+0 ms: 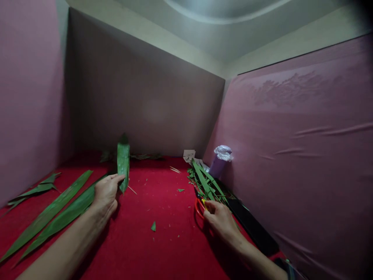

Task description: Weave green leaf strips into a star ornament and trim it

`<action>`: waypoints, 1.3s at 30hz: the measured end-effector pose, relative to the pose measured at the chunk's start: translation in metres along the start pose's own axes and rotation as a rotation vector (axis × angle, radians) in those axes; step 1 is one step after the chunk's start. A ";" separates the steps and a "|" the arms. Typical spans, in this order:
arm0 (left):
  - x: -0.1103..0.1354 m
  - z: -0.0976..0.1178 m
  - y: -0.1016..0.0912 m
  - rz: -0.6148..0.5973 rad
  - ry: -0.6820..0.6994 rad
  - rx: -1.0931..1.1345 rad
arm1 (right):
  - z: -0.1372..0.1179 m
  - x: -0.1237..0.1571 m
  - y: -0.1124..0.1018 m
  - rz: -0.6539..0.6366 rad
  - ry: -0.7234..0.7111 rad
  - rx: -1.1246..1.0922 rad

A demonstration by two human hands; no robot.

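Pinched in my left hand (107, 194) is a broad strip of green leaf (123, 157), held upright above the red cloth (163, 256). My right hand (220, 219) is closed on the handle of a pair of scissors (199, 208) with red and yellow grips. The dark blades point away from me, towards a heap of cut leaf strips (205, 181). Two long green leaves, an outer one (52, 210) and an inner one (67, 212), lie to the left, the inner one partly behind my left wrist.
A purple bin (218, 167) lined with clear plastic stands at the back right, near a white card (189, 155). Thin sticks (175, 169) and leaf scraps (153, 226) dot the cloth. A long black object (253, 225) runs along the right wall. Folded leaves (37, 190) lie far left.
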State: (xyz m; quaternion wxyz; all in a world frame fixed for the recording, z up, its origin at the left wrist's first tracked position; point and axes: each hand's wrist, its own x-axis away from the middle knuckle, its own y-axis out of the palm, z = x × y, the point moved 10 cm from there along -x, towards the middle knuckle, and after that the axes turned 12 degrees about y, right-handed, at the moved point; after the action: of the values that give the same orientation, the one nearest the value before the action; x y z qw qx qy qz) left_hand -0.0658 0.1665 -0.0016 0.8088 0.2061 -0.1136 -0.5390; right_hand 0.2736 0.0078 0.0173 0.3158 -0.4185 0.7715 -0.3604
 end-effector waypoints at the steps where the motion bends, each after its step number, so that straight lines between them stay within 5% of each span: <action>1: 0.000 0.001 0.000 0.002 0.002 -0.001 | -0.001 0.005 -0.002 -0.002 -0.003 -0.012; 7: 0.013 -0.006 0.010 -0.062 -0.037 -0.004 | -0.054 0.021 0.019 -0.060 -0.156 -0.004; 18: 0.076 -0.040 0.055 -0.452 -0.262 0.129 | -0.133 -0.016 0.063 -0.149 -0.306 -0.234; 23: 0.080 -0.049 0.054 -0.461 -0.272 0.066 | -0.129 -0.025 0.082 -0.233 -0.235 -0.513; 28: 0.085 -0.048 0.053 -0.494 -0.199 -0.041 | -0.116 -0.017 0.104 -0.446 -0.127 -0.918; 39: 0.105 -0.051 0.065 -0.645 -0.232 -0.067 | -0.115 -0.007 0.119 -0.838 0.093 -1.295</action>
State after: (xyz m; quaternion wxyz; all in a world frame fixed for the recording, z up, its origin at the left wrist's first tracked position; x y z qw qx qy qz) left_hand 0.0501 0.1022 -0.0216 0.5847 0.1421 -0.1159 -0.7902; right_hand 0.1365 0.0938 -0.0169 -0.1873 -0.7613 0.6182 0.0563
